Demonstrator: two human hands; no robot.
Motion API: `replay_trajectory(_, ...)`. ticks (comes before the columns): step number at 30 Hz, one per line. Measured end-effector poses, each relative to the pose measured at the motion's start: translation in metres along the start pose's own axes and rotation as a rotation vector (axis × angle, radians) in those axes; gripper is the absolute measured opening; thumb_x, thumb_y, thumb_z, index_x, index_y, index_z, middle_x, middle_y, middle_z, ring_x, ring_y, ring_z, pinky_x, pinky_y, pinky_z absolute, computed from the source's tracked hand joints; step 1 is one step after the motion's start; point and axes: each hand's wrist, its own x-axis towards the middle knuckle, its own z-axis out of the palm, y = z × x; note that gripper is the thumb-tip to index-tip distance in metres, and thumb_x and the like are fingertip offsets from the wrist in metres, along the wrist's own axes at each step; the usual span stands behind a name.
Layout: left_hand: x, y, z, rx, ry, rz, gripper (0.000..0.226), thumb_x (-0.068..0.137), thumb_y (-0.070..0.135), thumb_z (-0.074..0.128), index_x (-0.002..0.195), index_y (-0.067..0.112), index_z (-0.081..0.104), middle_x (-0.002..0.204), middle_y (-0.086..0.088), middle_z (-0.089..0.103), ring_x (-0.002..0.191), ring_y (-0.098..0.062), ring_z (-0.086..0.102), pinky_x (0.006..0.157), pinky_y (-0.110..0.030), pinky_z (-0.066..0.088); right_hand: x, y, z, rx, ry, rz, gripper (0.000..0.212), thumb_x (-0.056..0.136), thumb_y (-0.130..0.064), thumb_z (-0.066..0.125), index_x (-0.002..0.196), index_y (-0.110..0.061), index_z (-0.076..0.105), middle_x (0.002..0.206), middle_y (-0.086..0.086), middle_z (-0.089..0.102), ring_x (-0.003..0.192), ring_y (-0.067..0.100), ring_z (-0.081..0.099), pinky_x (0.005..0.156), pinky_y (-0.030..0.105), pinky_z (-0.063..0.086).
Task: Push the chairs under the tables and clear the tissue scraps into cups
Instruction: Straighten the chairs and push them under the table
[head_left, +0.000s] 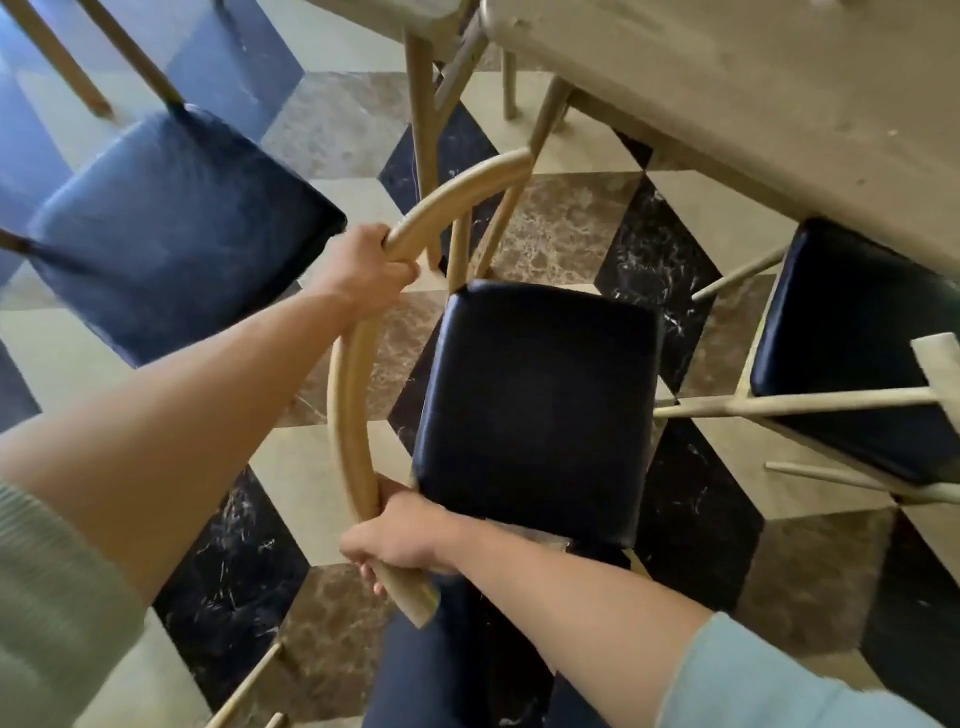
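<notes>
Your left hand (371, 270) and right hand (400, 538) both clamp the chair (535, 410) back rail; next, slide it squarely under the tabletop (779, 104).

The floor (566, 234) is tiled in cream, brown-marble and black-marble diamonds. Far left it turns blue. Daylight falls soft and even.

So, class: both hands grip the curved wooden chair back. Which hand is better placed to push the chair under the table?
Probably the left hand: it grips the curved wooden chair back nearer the grey table; the right hand holds its near end.
</notes>
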Motion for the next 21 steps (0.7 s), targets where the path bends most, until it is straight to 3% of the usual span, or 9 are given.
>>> replay_trajectory(7,-0.004,0.004,0.01,-0.222,0.162,-0.219,0.029,0.086,0.03,0.068,0.108,0.012,0.061,0.09,-0.01,0.069,0.07,-0.022,0.067,0.065,-0.037,0.057,-0.05,0.013,-0.09,-0.362,0.071,0.035,0.044,0.071,-0.021,0.065,0.114,-0.021,0.058,0.082,0.004,0.062,0.064,0.022,0.061,0.061,0.039,0.055)
replay_trajectory(10,-0.009,0.034,0.037,-0.321,0.215,-0.316,0.028,0.089,0.031,0.063,0.105,0.011,0.052,0.097,-0.016,0.066,0.079,-0.031,0.068,0.073,-0.048,0.061,-0.09,0.022,-0.162,-0.65,0.187,-0.004,0.032,0.07,-0.028,0.071,0.101,-0.024,0.064,0.086,-0.001,0.068,0.074,0.023,0.069,0.068,0.043,0.06)
replay_trajectory(12,-0.013,0.056,0.055,-0.384,0.208,-0.379,0.026,0.093,0.029,0.06,0.106,0.01,0.048,0.097,-0.016,0.064,0.083,-0.034,0.069,0.077,-0.05,0.062,-0.115,0.025,-0.204,-0.847,0.261,-0.002,0.028,0.068,-0.035,0.073,0.094,-0.028,0.063,0.087,-0.002,0.069,0.077,0.021,0.069,0.066,0.044,0.062)
replay_trajectory(14,-0.017,0.081,0.071,-0.458,0.153,-0.451,0.027,0.094,0.026,0.059,0.11,0.007,0.051,0.096,-0.017,0.065,0.081,-0.035,0.071,0.074,-0.051,0.063,-0.138,0.029,-0.244,-1.02,0.348,0.009,0.023,0.07,-0.037,0.071,0.09,-0.031,0.061,0.084,-0.006,0.066,0.077,0.018,0.066,0.057,0.032,0.051)
replay_trajectory(18,-0.021,0.135,0.105,-0.647,0.017,-0.539,0.021,0.095,0.017,0.064,0.111,0.006,0.056,0.095,-0.017,0.067,0.08,-0.033,0.071,0.039,-0.041,0.058,-0.183,0.038,-0.316,-1.185,0.545,0.076,0.012,0.073,-0.026,0.064,0.081,-0.032,0.058,0.082,-0.009,0.062,0.08,0.019,0.065,0.063,0.032,0.047)
replay_trajectory(21,-0.018,0.175,0.137,-0.756,0.002,-0.546,0.036,0.095,0.025,0.065,0.123,0.006,0.054,0.107,-0.017,0.066,0.086,-0.036,0.07,0.047,-0.046,0.061,-0.212,0.043,-0.372,-1.26,0.692,0.071,0.012,0.079,-0.02,0.064,0.079,-0.031,0.059,0.083,-0.008,0.061,0.081,0.02,0.062,0.064,0.032,0.039)
